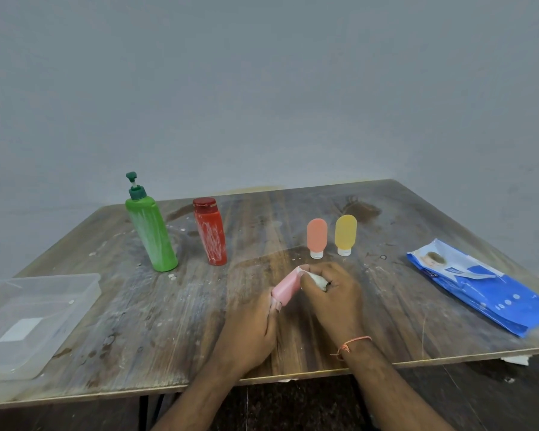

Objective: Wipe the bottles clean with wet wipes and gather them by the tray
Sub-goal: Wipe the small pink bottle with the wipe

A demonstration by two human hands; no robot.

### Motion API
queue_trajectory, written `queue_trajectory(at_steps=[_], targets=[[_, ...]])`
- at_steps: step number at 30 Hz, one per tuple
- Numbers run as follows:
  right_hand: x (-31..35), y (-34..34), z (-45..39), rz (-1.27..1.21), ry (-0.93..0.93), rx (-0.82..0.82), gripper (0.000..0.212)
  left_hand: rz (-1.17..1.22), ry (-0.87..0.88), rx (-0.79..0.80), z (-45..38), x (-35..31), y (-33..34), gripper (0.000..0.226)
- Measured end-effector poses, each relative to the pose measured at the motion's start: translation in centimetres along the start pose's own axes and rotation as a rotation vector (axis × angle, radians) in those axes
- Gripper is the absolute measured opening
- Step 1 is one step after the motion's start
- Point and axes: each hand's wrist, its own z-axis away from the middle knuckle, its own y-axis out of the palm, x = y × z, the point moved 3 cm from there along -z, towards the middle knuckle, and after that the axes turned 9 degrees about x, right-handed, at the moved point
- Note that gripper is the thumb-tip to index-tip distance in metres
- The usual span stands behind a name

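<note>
My left hand [249,331] grips the lower end of a small pink bottle [286,288], held tilted just above the table. My right hand [330,293] holds a crumpled white wet wipe [316,279] against the bottle's upper end. A green pump bottle [151,233] and a red bottle [210,234], both smeared with white, stand at the back left. A small orange bottle [316,236] and a small yellow bottle [345,233] stand cap-down behind my hands. A clear plastic tray [84,293] sits at the left edge.
A blue pack of wet wipes [486,290] lies at the right of the worn wooden table [168,321]. White specks dot the tabletop. A grey wall rises behind the table's far edge.
</note>
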Motion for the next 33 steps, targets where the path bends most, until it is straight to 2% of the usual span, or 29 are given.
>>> queue_trajectory(at_steps=[3, 8, 13, 18, 20, 24, 30, 33], targets=[[-0.02, 0.22, 0.19, 0.011, -0.017, 0.038, 0.019, -0.004, 0.005, -0.02, -0.06, -0.11, -0.11, 0.024], [-0.24, -0.24, -0.05, 0.011, 0.072, -0.029, 0.014, -0.063, 0.006, -0.028, -0.12, -0.18, 0.07, 0.027], [0.19, 0.36, 0.2, 0.019, 0.01, 0.098, 0.017, -0.044, -0.012, -0.035, -0.07, -0.56, -0.13, 0.021], [-0.44, -0.1, -0.1, 0.035, 0.107, -0.014, 0.011, -0.074, -0.012, -0.054, -0.12, -0.54, 0.11, 0.021], [-0.3, -0.03, -0.2, 0.024, 0.075, -0.001, 0.014, -0.073, -0.014, -0.06, -0.09, -0.56, 0.14, 0.022], [0.17, 0.46, 0.14, 0.002, -0.004, 0.126, 0.019, -0.042, -0.02, -0.077, -0.12, -0.26, 0.12, 0.023], [-0.15, -0.03, -0.04, 0.029, 0.089, 0.013, 0.013, -0.083, -0.023, -0.068, -0.12, -0.63, 0.09, 0.025], [0.1, 0.22, 0.02, 0.018, 0.003, 0.102, 0.017, -0.049, -0.012, -0.084, 0.01, -0.94, -0.19, 0.02]])
